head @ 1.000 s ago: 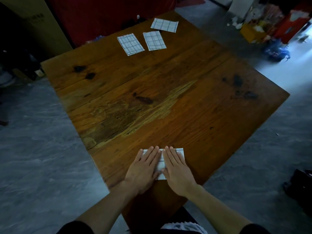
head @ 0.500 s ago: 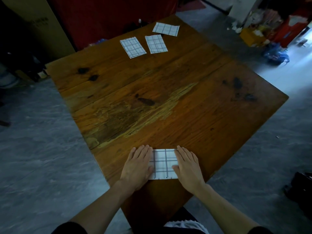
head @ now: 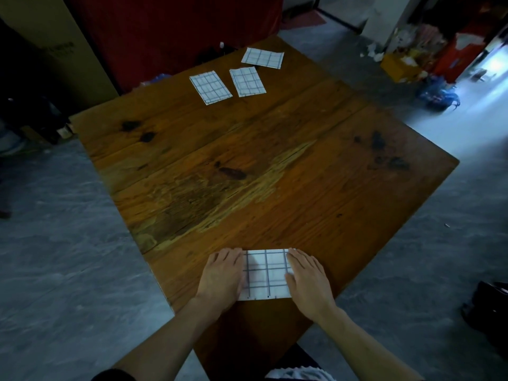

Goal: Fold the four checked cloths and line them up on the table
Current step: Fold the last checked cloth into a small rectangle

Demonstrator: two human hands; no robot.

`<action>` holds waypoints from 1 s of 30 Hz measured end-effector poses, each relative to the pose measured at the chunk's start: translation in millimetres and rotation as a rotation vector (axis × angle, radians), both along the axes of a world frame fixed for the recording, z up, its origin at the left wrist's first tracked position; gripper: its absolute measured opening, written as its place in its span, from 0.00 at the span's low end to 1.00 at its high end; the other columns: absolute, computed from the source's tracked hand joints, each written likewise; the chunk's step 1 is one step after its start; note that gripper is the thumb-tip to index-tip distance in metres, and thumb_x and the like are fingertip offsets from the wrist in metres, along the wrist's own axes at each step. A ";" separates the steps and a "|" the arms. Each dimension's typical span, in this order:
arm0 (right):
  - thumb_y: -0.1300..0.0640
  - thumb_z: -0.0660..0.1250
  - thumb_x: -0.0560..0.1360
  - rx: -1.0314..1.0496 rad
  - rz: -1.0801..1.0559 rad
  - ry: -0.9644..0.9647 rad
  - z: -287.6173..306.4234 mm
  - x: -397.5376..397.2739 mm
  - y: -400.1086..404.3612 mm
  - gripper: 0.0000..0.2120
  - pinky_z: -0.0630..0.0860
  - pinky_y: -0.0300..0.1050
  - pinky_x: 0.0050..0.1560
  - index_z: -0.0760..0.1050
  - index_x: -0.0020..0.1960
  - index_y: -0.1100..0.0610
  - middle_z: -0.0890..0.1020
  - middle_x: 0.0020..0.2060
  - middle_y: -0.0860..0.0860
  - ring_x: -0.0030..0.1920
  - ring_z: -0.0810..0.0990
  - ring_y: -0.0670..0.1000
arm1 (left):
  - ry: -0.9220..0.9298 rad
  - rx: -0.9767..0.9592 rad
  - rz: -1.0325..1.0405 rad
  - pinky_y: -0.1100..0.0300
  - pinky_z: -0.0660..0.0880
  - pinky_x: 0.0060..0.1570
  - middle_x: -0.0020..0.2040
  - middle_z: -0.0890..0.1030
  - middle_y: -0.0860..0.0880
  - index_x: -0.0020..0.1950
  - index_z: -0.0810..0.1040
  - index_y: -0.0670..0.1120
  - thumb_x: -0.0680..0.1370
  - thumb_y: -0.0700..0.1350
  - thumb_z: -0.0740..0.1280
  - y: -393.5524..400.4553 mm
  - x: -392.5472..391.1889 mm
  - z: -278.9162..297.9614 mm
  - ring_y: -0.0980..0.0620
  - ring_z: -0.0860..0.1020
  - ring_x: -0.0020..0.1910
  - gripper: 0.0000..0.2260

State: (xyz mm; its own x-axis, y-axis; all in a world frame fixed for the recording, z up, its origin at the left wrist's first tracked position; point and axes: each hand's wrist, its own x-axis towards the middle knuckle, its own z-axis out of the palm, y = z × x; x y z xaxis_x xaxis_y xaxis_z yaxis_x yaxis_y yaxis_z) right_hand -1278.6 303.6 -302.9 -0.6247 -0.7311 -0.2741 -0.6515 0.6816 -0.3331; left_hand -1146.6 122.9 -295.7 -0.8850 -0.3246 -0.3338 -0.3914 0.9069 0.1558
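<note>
A folded white checked cloth (head: 265, 274) lies flat near the table's front corner. My left hand (head: 222, 276) rests flat on its left edge and my right hand (head: 306, 276) lies flat on its right edge, fingers straight. Three more folded checked cloths sit at the far end of the wooden table (head: 247, 166): one at the left (head: 210, 87), one in the middle (head: 247, 81), and one further back at the right (head: 263, 58), turned at a different angle.
Grey floor surrounds the table on both sides. A red cloth-covered thing (head: 178, 31) stands behind the far edge. Clutter, a yellow box (head: 398, 64) and a blue bag (head: 437, 92) lie at the upper right. A dark object (head: 489, 309) sits at the right.
My hands slid apart from the middle of the cloth out to its left and right edges, uncovering its checked face.
</note>
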 end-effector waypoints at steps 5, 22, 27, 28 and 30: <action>0.54 0.66 0.78 -0.028 -0.010 0.049 4.5 -13.5 -9.7 0.27 0.58 0.47 0.75 0.62 0.75 0.50 0.67 0.72 0.46 0.73 0.62 0.47 | 0.039 0.003 0.087 0.50 0.62 0.70 0.71 0.67 0.51 0.75 0.63 0.52 0.78 0.53 0.66 -7.3 -13.5 7.5 0.49 0.64 0.71 0.27; 0.57 0.72 0.72 0.163 0.156 -0.035 18.6 -45.3 -46.5 0.16 0.67 0.48 0.63 0.70 0.56 0.49 0.70 0.54 0.48 0.57 0.69 0.50 | -0.046 0.121 0.107 0.53 0.66 0.60 0.55 0.72 0.54 0.54 0.72 0.56 0.75 0.49 0.69 -22.3 -41.9 12.7 0.52 0.69 0.58 0.11; 0.57 0.66 0.78 -0.010 0.083 -0.195 28.9 -47.6 -42.8 0.08 0.73 0.37 0.48 0.69 0.47 0.47 0.73 0.47 0.43 0.48 0.73 0.43 | 0.022 0.277 0.112 0.52 0.67 0.60 0.56 0.77 0.55 0.55 0.73 0.55 0.80 0.52 0.63 -28.2 -34.6 22.8 0.53 0.74 0.57 0.05; 0.56 0.66 0.79 -0.038 0.082 -0.215 32.3 -47.5 -42.7 0.07 0.72 0.36 0.47 0.69 0.47 0.46 0.73 0.47 0.42 0.49 0.73 0.43 | 0.055 0.277 0.117 0.53 0.68 0.60 0.55 0.77 0.55 0.55 0.73 0.55 0.80 0.52 0.63 -30.4 -32.7 27.1 0.54 0.74 0.56 0.05; 0.56 0.66 0.79 -0.099 0.092 -0.234 40.1 -47.4 -42.9 0.05 0.72 0.37 0.48 0.71 0.49 0.47 0.73 0.48 0.42 0.50 0.74 0.43 | 0.133 0.278 0.138 0.54 0.70 0.57 0.53 0.78 0.56 0.52 0.73 0.56 0.80 0.51 0.64 -35.4 -29.0 35.2 0.54 0.74 0.54 0.02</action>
